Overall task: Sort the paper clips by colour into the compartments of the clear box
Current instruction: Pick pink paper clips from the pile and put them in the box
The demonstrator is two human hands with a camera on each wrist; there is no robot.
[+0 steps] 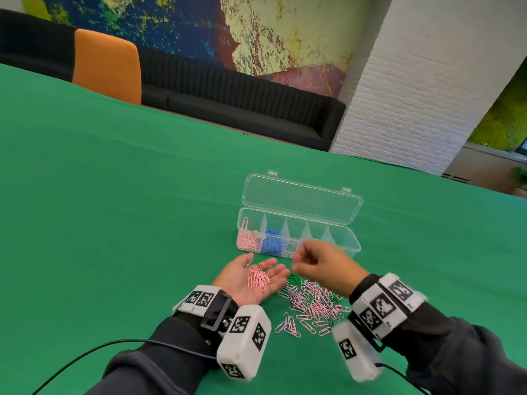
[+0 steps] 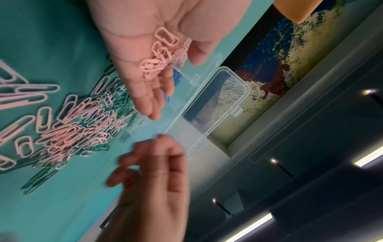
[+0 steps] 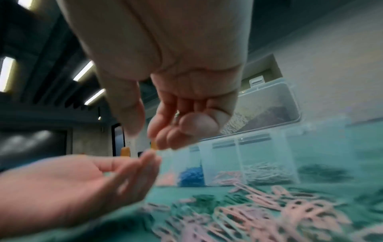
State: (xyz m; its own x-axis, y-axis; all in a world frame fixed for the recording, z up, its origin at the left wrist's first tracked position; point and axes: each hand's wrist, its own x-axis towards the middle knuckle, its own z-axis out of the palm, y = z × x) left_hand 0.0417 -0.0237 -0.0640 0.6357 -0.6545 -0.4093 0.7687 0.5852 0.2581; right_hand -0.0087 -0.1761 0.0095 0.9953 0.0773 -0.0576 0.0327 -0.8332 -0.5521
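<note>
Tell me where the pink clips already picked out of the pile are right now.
In the head view, the pink clips lie in the upturned palm of the left hand, left of the mixed pile and just in front of the clear box.

A green table (image 1: 114, 181) stretches ahead of the hands; beyond it to the left stands an orange chair (image 1: 108, 64) before a black sofa (image 1: 242, 109); behind rises a colourful mural (image 1: 228, 27); a white brick pillar (image 1: 413, 95) stands ahead right; strip lights (image 2: 248, 229) line the dark ceiling.
</note>
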